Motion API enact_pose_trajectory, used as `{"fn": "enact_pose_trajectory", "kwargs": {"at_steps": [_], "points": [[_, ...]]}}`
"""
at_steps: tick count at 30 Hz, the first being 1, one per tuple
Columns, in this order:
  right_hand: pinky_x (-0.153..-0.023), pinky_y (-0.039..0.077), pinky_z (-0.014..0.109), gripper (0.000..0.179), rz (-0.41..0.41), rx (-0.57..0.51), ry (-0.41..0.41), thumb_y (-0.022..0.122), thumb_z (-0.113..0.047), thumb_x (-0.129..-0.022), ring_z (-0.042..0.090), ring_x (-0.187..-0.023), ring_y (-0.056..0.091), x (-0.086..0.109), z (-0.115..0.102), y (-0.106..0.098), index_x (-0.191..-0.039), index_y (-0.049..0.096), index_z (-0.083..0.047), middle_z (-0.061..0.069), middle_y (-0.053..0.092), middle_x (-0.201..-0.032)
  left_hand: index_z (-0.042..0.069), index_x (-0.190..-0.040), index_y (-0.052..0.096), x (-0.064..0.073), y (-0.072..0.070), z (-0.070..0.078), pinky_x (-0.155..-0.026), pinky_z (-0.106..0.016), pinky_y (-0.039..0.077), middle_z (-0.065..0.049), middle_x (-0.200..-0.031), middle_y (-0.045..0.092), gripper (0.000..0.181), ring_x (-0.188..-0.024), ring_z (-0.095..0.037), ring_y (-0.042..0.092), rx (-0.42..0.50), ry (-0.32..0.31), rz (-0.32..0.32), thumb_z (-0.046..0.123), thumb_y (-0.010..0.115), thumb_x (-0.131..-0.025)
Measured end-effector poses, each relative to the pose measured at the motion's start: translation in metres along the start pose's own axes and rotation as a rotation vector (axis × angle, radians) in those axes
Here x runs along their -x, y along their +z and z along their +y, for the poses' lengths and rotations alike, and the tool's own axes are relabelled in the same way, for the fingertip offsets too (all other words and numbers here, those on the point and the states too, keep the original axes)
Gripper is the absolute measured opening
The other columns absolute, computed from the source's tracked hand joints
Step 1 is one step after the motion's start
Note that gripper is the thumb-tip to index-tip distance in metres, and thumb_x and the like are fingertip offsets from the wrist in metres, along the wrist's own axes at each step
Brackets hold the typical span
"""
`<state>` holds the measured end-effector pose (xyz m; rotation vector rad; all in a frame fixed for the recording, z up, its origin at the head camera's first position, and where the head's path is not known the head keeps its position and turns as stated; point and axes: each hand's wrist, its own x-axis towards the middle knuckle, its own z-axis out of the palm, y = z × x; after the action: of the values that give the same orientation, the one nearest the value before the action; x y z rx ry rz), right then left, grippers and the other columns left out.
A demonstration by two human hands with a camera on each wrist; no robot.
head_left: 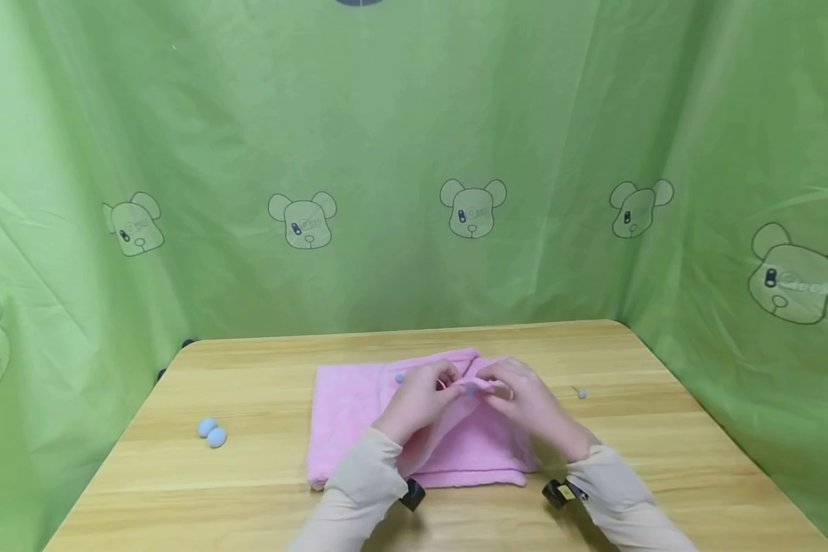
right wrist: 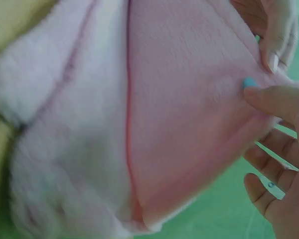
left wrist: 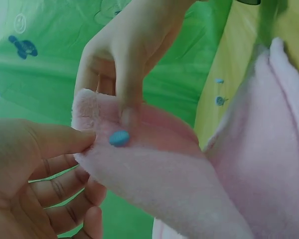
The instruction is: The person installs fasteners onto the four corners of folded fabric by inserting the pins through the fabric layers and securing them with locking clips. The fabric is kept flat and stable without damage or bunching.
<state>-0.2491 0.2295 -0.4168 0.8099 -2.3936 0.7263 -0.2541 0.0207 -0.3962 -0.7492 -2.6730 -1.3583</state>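
While pinching the lifted edge of the pink cloth [head_left: 479, 445], otherwise resting on the counter [head_left: 669, 460], with left hand [head_left: 419, 396] and right hand [head_left: 528, 399], apparently fastening a small blue piece [left wrist: 119, 138] by the right thumb; next, probably press it firm, keeping the edge steady, then lower.

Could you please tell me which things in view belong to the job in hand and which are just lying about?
Seemingly in the job:
pink cloth, pinched by left hand and right hand
blue piece at its held edge
another blue piece on the cloth

Lying about, untouched, perhaps spares:
two round blue pieces, left of the cloth
small blue item, to its right
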Motion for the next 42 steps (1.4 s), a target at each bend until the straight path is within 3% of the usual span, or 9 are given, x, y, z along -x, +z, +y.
{"fn": "enact_pose_trajectory", "kwargs": {"at_steps": [7, 11, 15, 20, 24, 27, 31, 36, 42], "points": [[-0.089, 0.052, 0.05, 0.045, 0.044, 0.046, 0.042, 0.08, -0.011, -0.076, 0.027, -0.1, 0.063, -0.003, 0.011, -0.022, -0.117, 0.062, -0.004, 0.011, 0.069, -0.107, 0.012, -0.094, 0.067, -0.005, -0.017, -0.011, -0.074, -0.024, 0.05, -0.002, -0.089, 0.068, 0.013, -0.08, -0.01, 0.058, 0.136, -0.1, 0.076, 0.024, 0.069, -0.089], [-0.08, 0.053, 0.044, 0.04, 0.092, 0.065, 0.079, 0.076, -0.008, -0.08, 0.026, -0.095, 0.061, -0.002, 0.027, -0.038, -0.116, 0.063, -0.002, 0.012, 0.068, -0.105, 0.008, -0.096, 0.066, -0.008, -0.027, -0.023, -0.075, -0.027, 0.051, -0.006, -0.09, 0.069, 0.016, -0.081, -0.013, 0.059, 0.147, -0.131, 0.131, 0.023, 0.069, -0.09], [-0.074, 0.05, 0.034, 0.03, 0.101, 0.064, 0.171, 0.073, -0.008, -0.083, 0.023, -0.092, 0.059, 0.006, 0.049, -0.054, -0.111, 0.066, -0.002, 0.011, 0.069, -0.102, 0.006, -0.097, 0.066, -0.01, -0.035, -0.036, -0.07, -0.026, 0.051, -0.008, -0.089, 0.068, 0.017, -0.077, -0.013, 0.058, 0.186, -0.194, 0.171, 0.022, 0.069, -0.089], [-0.074, 0.049, 0.034, 0.02, 0.009, 0.073, 0.283, 0.069, -0.01, -0.088, 0.027, -0.093, 0.06, 0.021, 0.08, -0.066, -0.106, 0.068, -0.003, 0.014, 0.069, -0.102, 0.005, -0.098, 0.066, -0.011, -0.042, -0.055, -0.068, -0.024, 0.052, -0.007, -0.087, 0.066, 0.017, -0.073, -0.013, 0.058, 0.255, -0.274, 0.218, 0.019, 0.069, -0.089], [-0.078, 0.051, 0.047, 0.02, -0.075, 0.077, 0.306, 0.067, -0.001, -0.086, 0.035, -0.095, 0.06, 0.034, 0.104, -0.07, -0.105, 0.067, 0.002, 0.02, 0.068, -0.102, 0.002, -0.097, 0.065, -0.01, -0.044, -0.073, -0.067, -0.024, 0.052, -0.007, -0.085, 0.065, 0.017, -0.071, -0.013, 0.059, 0.311, -0.317, 0.252, 0.016, 0.068, -0.089], [-0.082, 0.049, 0.056, 0.022, -0.131, 0.072, 0.338, 0.066, 0.003, -0.082, 0.039, -0.095, 0.06, 0.044, 0.118, -0.069, -0.104, 0.066, 0.004, 0.023, 0.067, -0.102, 0.002, -0.096, 0.066, -0.009, -0.045, -0.086, -0.066, -0.024, 0.051, -0.006, -0.084, 0.065, 0.016, -0.07, -0.012, 0.058, 0.313, -0.343, 0.266, 0.016, 0.068, -0.089], [-0.081, 0.05, 0.053, 0.022, -0.215, 0.077, 0.389, 0.068, 0.0, -0.079, 0.037, -0.091, 0.06, 0.056, 0.134, -0.065, -0.101, 0.067, 0.002, 0.022, 0.067, -0.1, 0.001, -0.099, 0.067, -0.007, -0.044, -0.1, -0.067, -0.025, 0.052, -0.007, -0.084, 0.067, 0.019, -0.069, -0.012, 0.058, 0.291, -0.378, 0.259, 0.017, 0.068, -0.089], [-0.078, 0.051, 0.048, 0.017, -0.261, 0.072, 0.407, 0.068, -0.003, -0.081, 0.031, -0.086, 0.062, 0.062, 0.144, -0.059, -0.097, 0.067, 0.0, 0.018, 0.068, -0.094, 0.001, -0.104, 0.068, -0.006, -0.046, -0.105, -0.07, -0.026, 0.052, -0.009, -0.087, 0.069, 0.024, -0.072, -0.013, 0.061, 0.267, -0.406, 0.241, 0.021, 0.066, -0.09], [-0.077, 0.052, 0.05, 0.013, -0.279, 0.074, 0.415, 0.066, 0.002, -0.081, 0.033, -0.085, 0.063, 0.063, 0.146, -0.054, -0.094, 0.067, 0.001, 0.018, 0.068, -0.092, 0.003, -0.105, 0.066, -0.006, -0.05, -0.101, -0.071, -0.026, 0.051, -0.011, -0.092, 0.069, 0.024, -0.077, -0.017, 0.062, 0.245, -0.415, 0.256, 0.022, 0.066, -0.091]]}}
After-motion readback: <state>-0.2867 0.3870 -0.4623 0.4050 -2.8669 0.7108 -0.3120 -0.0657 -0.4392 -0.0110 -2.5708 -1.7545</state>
